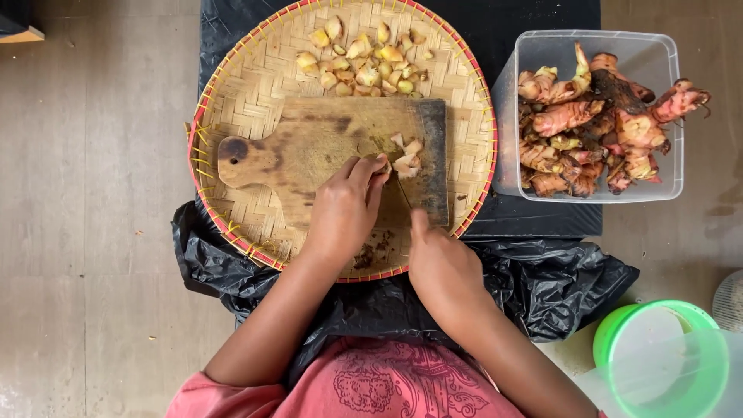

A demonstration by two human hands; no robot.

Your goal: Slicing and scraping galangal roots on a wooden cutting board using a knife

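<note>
The floor point(93, 232) carries a black plastic sheet point(542, 286), a clear tub point(665, 116) and a green-rimmed container point(665, 356).

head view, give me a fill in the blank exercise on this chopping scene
1. The cleaver is gripped by the ___ hand.
2. The wooden cutting board lies on a round woven ___.
3. Whole galangal roots fill a clear plastic ___.
4. The left hand steadies a root piece on the ___.

Missing: right; tray; container; cutting board
</note>
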